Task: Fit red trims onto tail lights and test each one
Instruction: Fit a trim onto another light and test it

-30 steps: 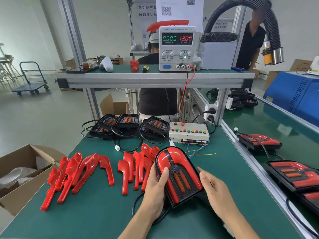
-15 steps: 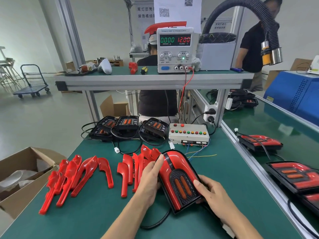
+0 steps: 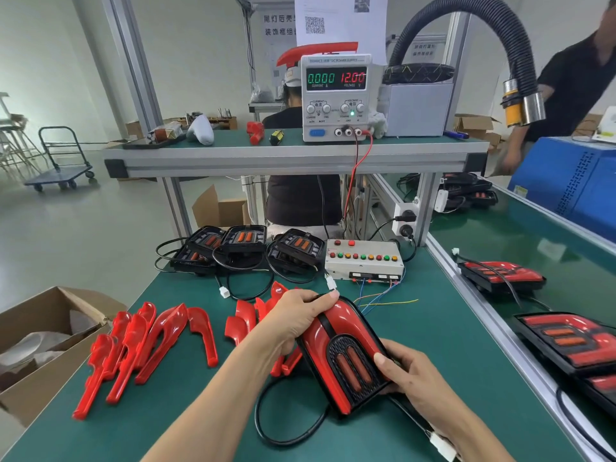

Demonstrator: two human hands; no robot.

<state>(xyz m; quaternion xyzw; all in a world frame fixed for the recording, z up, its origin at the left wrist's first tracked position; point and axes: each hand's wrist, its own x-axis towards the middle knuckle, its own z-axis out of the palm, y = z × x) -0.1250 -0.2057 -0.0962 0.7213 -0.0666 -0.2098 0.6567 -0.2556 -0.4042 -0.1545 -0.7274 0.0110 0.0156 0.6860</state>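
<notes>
A tail light (image 3: pixel 343 353) with red trim around a black grille sits tilted on the green bench in front of me. My left hand (image 3: pixel 293 320) grips its upper left edge, fingers curled over the top. My right hand (image 3: pixel 411 375) holds its lower right side, thumb on the grille's edge. Its black cable (image 3: pixel 283 435) loops below, ending in a white connector (image 3: pixel 441 445) by my right wrist. Loose red trims (image 3: pixel 143 345) lie spread to the left. Bare black tail lights (image 3: pixel 246 245) sit at the back beside the test box (image 3: pixel 365 258).
A power supply (image 3: pixel 336 98) reading 12.00 stands on the upper shelf. Finished tail lights (image 3: pixel 500 276) lie on the conveyor to the right. An open cardboard box (image 3: pixel 40 341) sits off the bench's left edge. A person stands at far right, another sits behind the shelf.
My left hand slid up from the tail light's side to its top edge. My right hand closed in onto the lower right corner. The tail light shifted slightly toward me.
</notes>
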